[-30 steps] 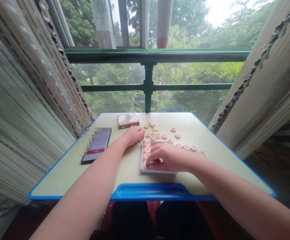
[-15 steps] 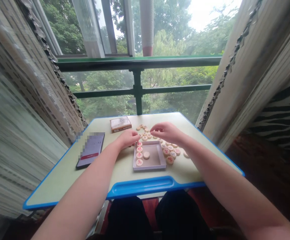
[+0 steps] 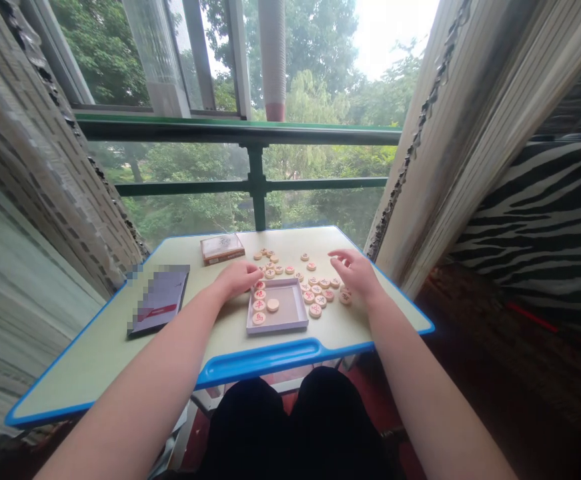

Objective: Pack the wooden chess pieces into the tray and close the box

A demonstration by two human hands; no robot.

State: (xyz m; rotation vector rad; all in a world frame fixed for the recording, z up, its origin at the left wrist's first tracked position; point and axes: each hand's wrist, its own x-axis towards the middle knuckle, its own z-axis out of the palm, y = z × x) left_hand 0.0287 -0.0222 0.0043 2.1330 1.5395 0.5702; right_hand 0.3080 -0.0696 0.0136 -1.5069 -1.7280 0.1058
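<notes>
A shallow open box tray (image 3: pixel 290 313) lies on the table, with a column of round xiangqi pieces (image 3: pixel 259 305) bearing red characters along its left side. Beside that column, inside the box, is a blank-faced piece (image 3: pixel 273 305). My left hand (image 3: pixel 239 279) is at the box's far left corner, fingers drawn together close to the top piece; what they hold, if anything, is hidden. Over the right side of the table my right hand (image 3: pixel 356 270) hovers with thumb and fingers apart, near a loose piece (image 3: pixel 345 298). More loose pieces (image 3: pixel 320 291) lie right of and behind the box.
A phone (image 3: pixel 159 303) lies on the left of the table, partly blurred out. The patterned box lid (image 3: pixel 223 249) rests at the back left. A blue tray groove (image 3: pixel 263 360) runs along the front edge. Beyond the table are a green railing (image 3: pixel 255 183) and curtains (image 3: pixel 420 153).
My right hand has moved right, from above the pieces behind the box to the table's right side, and its fingers have spread. My left hand stays at the box corner. The view has turned right.
</notes>
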